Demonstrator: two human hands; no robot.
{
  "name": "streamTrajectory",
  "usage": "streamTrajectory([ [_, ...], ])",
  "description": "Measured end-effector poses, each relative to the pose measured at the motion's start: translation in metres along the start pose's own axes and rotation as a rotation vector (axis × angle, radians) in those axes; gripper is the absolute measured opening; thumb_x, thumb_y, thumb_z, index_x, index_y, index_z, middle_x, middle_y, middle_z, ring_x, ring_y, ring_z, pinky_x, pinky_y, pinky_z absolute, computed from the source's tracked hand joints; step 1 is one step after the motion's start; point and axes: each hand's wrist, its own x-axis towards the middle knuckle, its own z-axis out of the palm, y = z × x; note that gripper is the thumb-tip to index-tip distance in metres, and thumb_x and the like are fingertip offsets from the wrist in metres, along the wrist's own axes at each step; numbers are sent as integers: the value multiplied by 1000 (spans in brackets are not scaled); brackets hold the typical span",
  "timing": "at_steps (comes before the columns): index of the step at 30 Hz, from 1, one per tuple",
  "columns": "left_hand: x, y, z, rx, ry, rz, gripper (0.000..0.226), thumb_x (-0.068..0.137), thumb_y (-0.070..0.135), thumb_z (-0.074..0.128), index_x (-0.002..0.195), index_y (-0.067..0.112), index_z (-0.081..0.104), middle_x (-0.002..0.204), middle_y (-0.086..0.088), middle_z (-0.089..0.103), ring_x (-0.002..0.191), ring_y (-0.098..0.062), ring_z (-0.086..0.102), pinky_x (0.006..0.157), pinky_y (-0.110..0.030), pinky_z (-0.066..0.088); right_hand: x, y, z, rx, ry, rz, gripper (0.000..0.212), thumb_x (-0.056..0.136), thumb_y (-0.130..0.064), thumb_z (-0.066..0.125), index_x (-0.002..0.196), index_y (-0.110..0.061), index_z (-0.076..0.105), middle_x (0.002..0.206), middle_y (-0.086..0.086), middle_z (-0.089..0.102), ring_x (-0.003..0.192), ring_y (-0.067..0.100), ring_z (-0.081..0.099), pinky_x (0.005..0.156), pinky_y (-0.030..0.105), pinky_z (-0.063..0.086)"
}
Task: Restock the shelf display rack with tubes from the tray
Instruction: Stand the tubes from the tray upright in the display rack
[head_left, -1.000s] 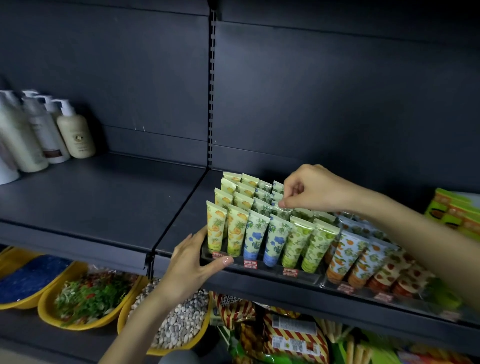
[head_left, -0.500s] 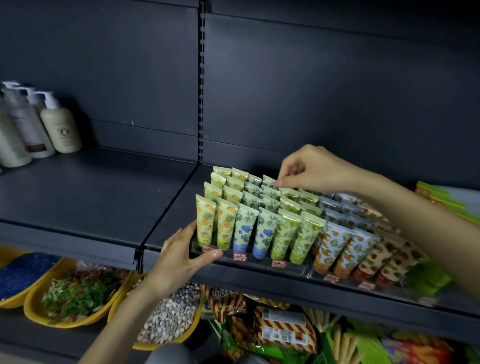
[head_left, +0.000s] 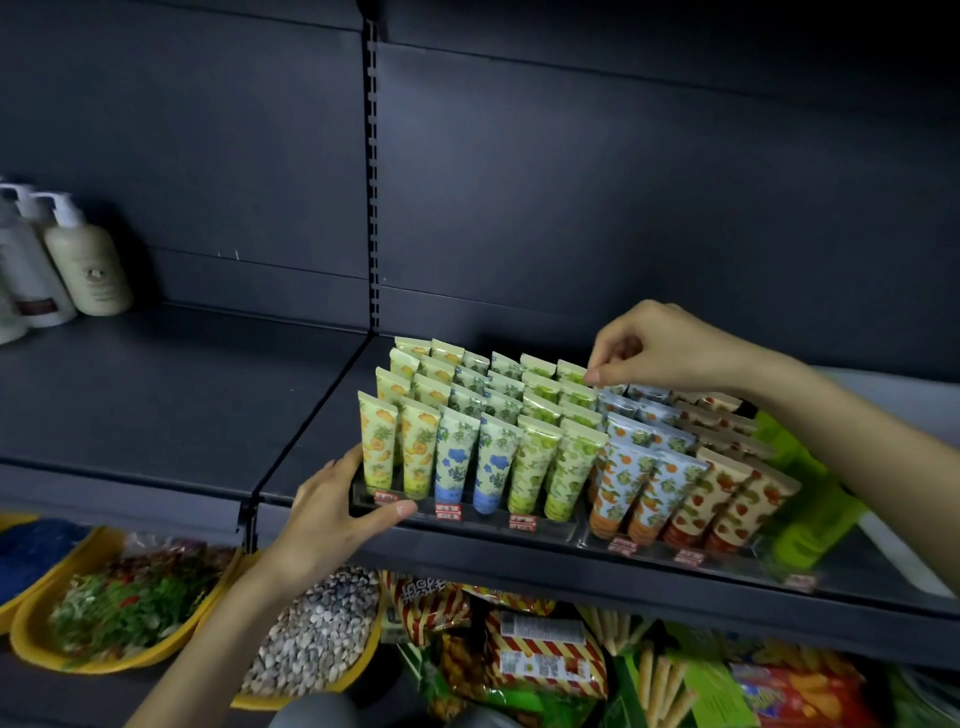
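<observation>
Dark grey metal shelf (head_left: 182, 405), store bay. Clear acrylic display rack (head_left: 467, 512) sits at its front edge, with soft printed plastic tubes (head_left: 457, 457) standing cap-down in rows. Steadying: left hand (head_left: 332, 514) grips the rack's front-left corner. Placing: right hand (head_left: 654, 348) pinches the crimped top of a green tube (head_left: 571, 371) in the back row. Judgement: tubes are light, squashy and slick, so hold by the stiff crimp. Neighbouring tubes crowd close. A second rack (head_left: 618, 545) sits just beside on the right. Cream pump bottles (head_left: 88, 270) stand well apart, left.
</observation>
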Motion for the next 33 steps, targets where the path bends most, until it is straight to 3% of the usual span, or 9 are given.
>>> streamTrajectory([
  [7,-2,10,-3,-7,9,-3,110,56,89,56,144,26,37,137,7,53,132,-22,44,109,-49,36,-20,13,-16,-27,61,31,12,81,-26,74,69,-28,72,57,-18,63,57,-10,54,54,4,39],
  [11,-8,23,-3,-4,20,2,90,66,56,64,143,18,38,127,7,56,122,-20,51,103,-41,41,-44,20,-22,-83,29,24,6,80,-26,73,74,-24,74,53,-27,59,56,-10,54,55,5,37],
  [15,-10,17,-4,63,22,-14,93,65,62,63,143,17,38,139,-3,53,130,-27,46,106,-51,38,-64,30,-30,-93,1,17,5,81,-25,74,77,-22,74,56,-27,60,57,-9,54,56,6,37],
  [19,-8,25,0,69,56,-46,91,64,56,64,142,14,40,137,-7,55,126,-29,49,101,-47,42,-81,37,-37,-92,-6,3,3,80,-26,74,78,-23,74,58,-24,63,60,-7,56,58,8,38],
  [23,-19,40,1,17,78,-86,92,65,48,64,145,13,35,142,-9,49,128,-31,46,98,-47,42,-93,47,-34,-187,-44,6,5,78,-31,74,80,-26,74,77,-12,69,70,-6,56,61,10,40],
  [26,-42,49,4,-4,176,-98,98,66,44,65,150,14,26,151,-8,39,136,-30,38,106,-52,38,-100,55,-35,-218,-33,17,6,78,-35,73,80,-29,73,81,-10,69,73,-2,58,66,16,40],
  [28,-60,51,10,66,302,-74,91,70,40,67,148,13,29,151,-9,38,137,-32,36,107,-56,37,-102,57,-37,-222,-21,17,5,79,-35,73,79,-30,73,81,-10,69,75,0,59,68,19,38],
  [31,-86,63,26,128,445,-9,68,81,43,66,137,12,44,138,-14,49,127,-36,44,100,-61,40,-104,61,-46,-215,-3,13,7,80,-33,73,74,-34,69,80,-11,68,72,-7,57,65,14,36],
  [33,-95,70,41,259,431,146,58,91,56,52,128,12,52,121,-13,60,114,-31,52,93,-54,46,-103,65,-53,-224,-12,13,5,80,-32,73,76,-32,70,78,-13,69,71,-11,56,63,10,38],
])
